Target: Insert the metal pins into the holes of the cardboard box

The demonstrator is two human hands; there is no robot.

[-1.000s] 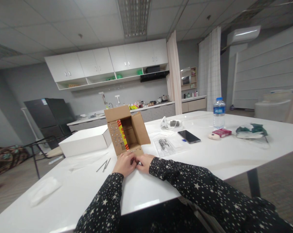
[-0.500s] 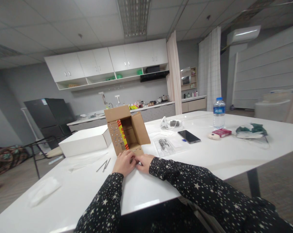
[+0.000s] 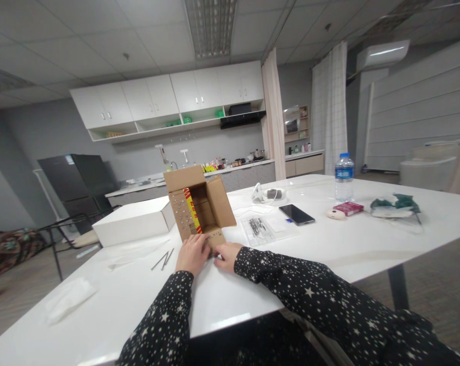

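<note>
A brown cardboard box with raised flaps faces me on the table; yellow-and-red tape runs down its face. Small round silvery pieces dot that face, and a few more line the lower flap. My left hand rests against the box's lower front edge, fingers curled over it and thumb toward the right. Beside it, my right hand has its fingertips drawn together at the same edge; whatever they pinch is too small to name. Thin dark metal rods lie left of my left hand.
Left of the box stands a long white box. To the right are a clear bag of small dark parts, a phone, a white cable coil, a water bottle and a green-and-white bundle. Crumpled white plastic lies front left.
My left fingers have shifted slightly up and left along the box's lower edge, opening a gap to my right hand. The box and my right hand have stayed nearly still.
</note>
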